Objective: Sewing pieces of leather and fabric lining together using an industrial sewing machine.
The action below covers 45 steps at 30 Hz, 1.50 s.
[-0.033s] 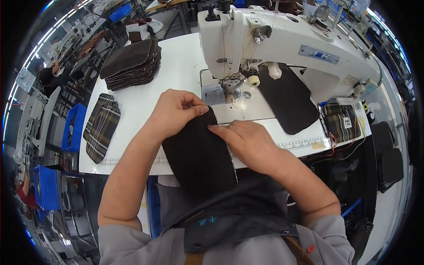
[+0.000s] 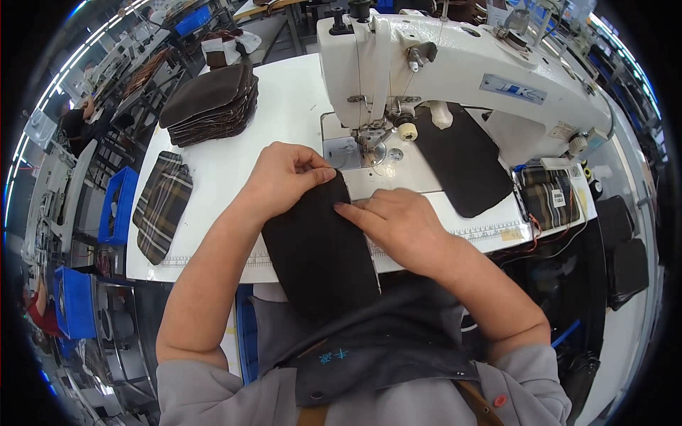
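A black fabric panel [image 2: 316, 248] with rounded corners hangs over the front edge of the white table, its lower end against my apron. At the panel's upper corner, the thumb and fingers of my left hand [image 2: 284, 177] are pinched on it. Along the right edge, just below, my right hand [image 2: 401, 227] grips the same panel with thumb and fingertips; part of that grip is hidden. Just beyond both hands stands a white sewing machine [image 2: 440, 60], its presser foot [image 2: 372, 135] a short way from the panel's top.
A second dark panel [image 2: 465, 167] lies right of the needle, partly under the machine arm. Plaid fabric [image 2: 163, 206] and a stack of dark brown pieces [image 2: 209, 103] lie on the left. More plaid fabric [image 2: 547, 195] is at right. Blue bins [image 2: 119, 206] stand beyond the table's left edge.
My right hand has tilted very slightly upward at the knuckles, its fingertips still on the panel. Otherwise the scene looks the same.
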Available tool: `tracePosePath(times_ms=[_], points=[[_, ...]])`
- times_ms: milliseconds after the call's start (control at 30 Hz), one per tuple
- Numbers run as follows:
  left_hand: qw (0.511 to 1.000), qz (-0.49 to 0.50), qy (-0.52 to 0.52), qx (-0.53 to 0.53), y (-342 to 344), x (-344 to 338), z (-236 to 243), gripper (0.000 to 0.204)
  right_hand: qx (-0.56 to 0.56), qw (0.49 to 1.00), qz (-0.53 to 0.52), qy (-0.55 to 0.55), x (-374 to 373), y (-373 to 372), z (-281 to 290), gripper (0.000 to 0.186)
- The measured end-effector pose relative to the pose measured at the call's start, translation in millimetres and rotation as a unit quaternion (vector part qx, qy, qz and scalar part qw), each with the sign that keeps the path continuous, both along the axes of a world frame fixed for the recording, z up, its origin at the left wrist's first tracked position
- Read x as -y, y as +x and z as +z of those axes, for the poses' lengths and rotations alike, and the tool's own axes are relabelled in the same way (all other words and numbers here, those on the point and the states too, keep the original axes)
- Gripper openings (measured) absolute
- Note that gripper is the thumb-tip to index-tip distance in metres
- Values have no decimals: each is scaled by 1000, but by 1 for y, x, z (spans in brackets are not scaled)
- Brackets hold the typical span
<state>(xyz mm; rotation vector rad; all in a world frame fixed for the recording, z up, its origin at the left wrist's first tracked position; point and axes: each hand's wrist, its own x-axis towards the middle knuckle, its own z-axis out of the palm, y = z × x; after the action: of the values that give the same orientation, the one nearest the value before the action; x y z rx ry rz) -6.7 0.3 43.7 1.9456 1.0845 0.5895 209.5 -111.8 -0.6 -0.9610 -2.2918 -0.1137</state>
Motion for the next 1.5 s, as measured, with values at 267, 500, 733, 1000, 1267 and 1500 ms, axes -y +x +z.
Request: tracePosePath(times_ms=[267, 500, 733, 1000, 1267, 1500], points=[[987, 67, 103, -107, 43, -37, -43, 19, 116, 991, -62, 21, -42, 15, -7, 28], [989, 68, 114, -60, 56, -49, -49, 17, 99, 989, -111, 1, -41, 22, -8, 30], [986, 31, 159, 37, 58, -58, -66, 21, 81, 989, -121, -9, -41, 26, -10, 30], [984, 34, 171, 28, 58, -56, -66, 22, 81, 989, -123, -20, -40, 25, -10, 30], [983, 57, 172, 24, 56, -56, -59, 17, 78, 989, -126, -2, -45, 24, -10, 31], [965, -137, 185, 127, 29, 24, 5, 11, 67, 988, -140, 4, -43, 29, -13, 27]])
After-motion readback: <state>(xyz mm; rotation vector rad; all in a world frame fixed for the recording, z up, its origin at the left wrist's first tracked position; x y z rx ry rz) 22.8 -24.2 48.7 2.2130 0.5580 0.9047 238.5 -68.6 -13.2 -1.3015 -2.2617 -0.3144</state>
